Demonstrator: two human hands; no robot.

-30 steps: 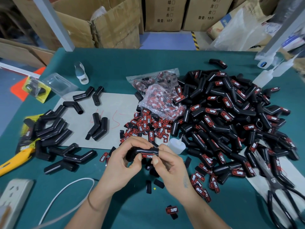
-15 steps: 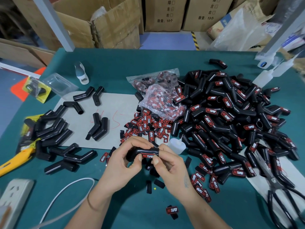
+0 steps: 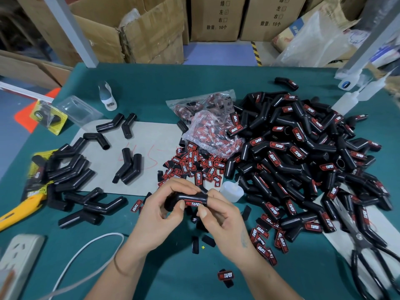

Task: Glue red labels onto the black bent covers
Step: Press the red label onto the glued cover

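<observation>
Black bent cover (image 3: 181, 198) sits above the green table (image 3: 151, 89), pinched between your left hand (image 3: 161, 215) and right hand (image 3: 220, 219), its red label (image 3: 193, 203) facing you; loose labels (image 3: 194, 167) lie just beyond, with labelled covers (image 3: 303, 152) heaped farther right

Bent covers (image 3: 279, 167) — black, smooth, semi-gloss, rubber-like. Labels (image 3: 198, 167) — red, glossy. Table cloth (image 3: 164, 276) — green, matt. Label bag (image 3: 211, 131) — clear, crinkled plastic. Boxes (image 3: 151, 33) — brown corrugated cardboard.

- The power strip (image 3: 16, 265) is cut off by the left edge.
- The scissors (image 3: 368, 254) blur and run past the right edge.
- Fingers (image 3: 184, 187) hide the held cover's (image 3: 190, 197) far side.
</observation>
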